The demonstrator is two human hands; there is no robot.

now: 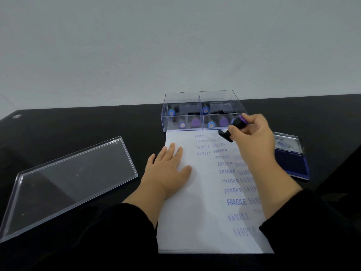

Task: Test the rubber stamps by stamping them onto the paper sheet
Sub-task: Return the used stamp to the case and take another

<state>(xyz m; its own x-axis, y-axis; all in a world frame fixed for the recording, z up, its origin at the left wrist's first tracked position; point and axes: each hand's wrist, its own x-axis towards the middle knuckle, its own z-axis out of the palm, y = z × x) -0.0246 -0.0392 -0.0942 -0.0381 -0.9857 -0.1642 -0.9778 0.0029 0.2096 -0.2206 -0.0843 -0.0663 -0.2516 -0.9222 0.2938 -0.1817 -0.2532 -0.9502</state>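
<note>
A white paper sheet (203,208) lies on the black table, printed with several blue "SAMPLE" and "FRAGILE" marks. My left hand (168,169) presses flat on the sheet's left edge, fingers straight. My right hand (252,137) grips a black rubber stamp (237,125) with a purple cap, tilted just above the sheet's top right part. A clear plastic box (204,111) behind the sheet holds several more stamps with blue and purple caps.
The box's clear lid (64,184) lies upside down at the left. An open blue ink pad (291,159) sits right of the sheet, partly hidden by my right wrist. A grey wall rises behind the table's far edge.
</note>
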